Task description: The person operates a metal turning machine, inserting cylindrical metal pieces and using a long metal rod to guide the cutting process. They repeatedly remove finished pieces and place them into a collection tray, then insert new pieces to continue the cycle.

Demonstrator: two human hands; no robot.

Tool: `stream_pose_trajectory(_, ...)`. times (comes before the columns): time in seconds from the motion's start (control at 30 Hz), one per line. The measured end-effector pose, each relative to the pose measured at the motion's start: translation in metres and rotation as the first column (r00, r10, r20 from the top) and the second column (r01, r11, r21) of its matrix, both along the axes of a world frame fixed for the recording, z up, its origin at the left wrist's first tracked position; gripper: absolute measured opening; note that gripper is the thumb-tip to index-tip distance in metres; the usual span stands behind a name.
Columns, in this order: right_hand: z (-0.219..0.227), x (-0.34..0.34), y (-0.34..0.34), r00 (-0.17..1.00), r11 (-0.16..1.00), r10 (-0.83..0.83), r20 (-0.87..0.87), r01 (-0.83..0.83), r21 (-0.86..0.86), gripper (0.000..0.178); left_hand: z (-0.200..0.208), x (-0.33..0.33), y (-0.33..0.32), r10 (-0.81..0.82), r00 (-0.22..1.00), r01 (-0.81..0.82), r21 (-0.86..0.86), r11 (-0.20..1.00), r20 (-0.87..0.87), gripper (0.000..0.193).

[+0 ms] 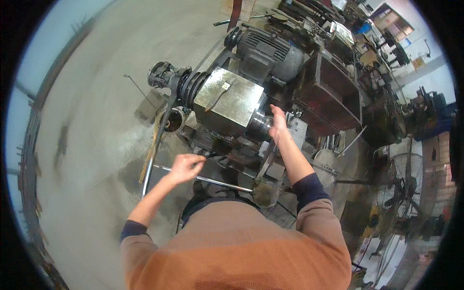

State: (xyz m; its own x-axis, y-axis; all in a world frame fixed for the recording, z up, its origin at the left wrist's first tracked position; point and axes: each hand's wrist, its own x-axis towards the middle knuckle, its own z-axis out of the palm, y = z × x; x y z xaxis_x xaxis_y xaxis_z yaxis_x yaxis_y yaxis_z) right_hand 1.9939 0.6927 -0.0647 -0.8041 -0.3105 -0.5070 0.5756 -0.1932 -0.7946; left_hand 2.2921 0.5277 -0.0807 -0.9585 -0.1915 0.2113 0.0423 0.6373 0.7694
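A lathe-like machine stands before me, with a worn metal headstock box (227,99) and a shiny round spindle end (261,122) on its right side. My right hand (278,124) is beside that spindle end, fingers stretched out and open; whether it touches the metal I cannot tell. On the near left, my left hand (187,167) has its fingers curled closed, just above a long bright metal bar (224,183). Anything inside those fingers is hidden. A thin dark tool (218,96) lies on top of the box.
Behind the box sits a grey ribbed electric motor (270,53). Black belt pulleys (189,89) are at its left, above a round bucket (175,121). To the right stand a rusty steel box frame (328,94) and a caged fan (403,186). Grey floor (96,145) spreads leftward.
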Motion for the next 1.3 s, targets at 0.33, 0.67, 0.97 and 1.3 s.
stream_pose_trajectory(0.33,-0.042,0.010,0.005,0.979,0.991,-0.120,-0.164,0.109,-0.075,0.045,0.046,-0.015,-0.269,0.504,0.833,-0.463,-0.214,0.860,0.229,0.029)
stream_pose_trajectory(0.67,-0.047,0.018,0.004,0.988,0.994,-0.085,-0.127,0.092,0.050,0.038,0.028,-0.125,-0.328,0.307,0.910,-0.071,-0.626,0.777,0.277,0.056)
stream_pose_trajectory(0.97,-0.024,0.009,-0.008,0.986,0.986,-0.022,-0.166,-0.005,-0.164,0.060,-0.006,-0.180,-0.381,0.066,0.874,0.285,-0.619,0.732,0.481,0.052)
stream_pose_trajectory(1.3,-0.046,0.016,0.006,0.989,0.997,-0.080,-0.126,0.077,-0.023,0.053,-0.023,-0.175,-0.385,-0.027,0.961,0.196,-0.612,0.766,0.274,0.053)
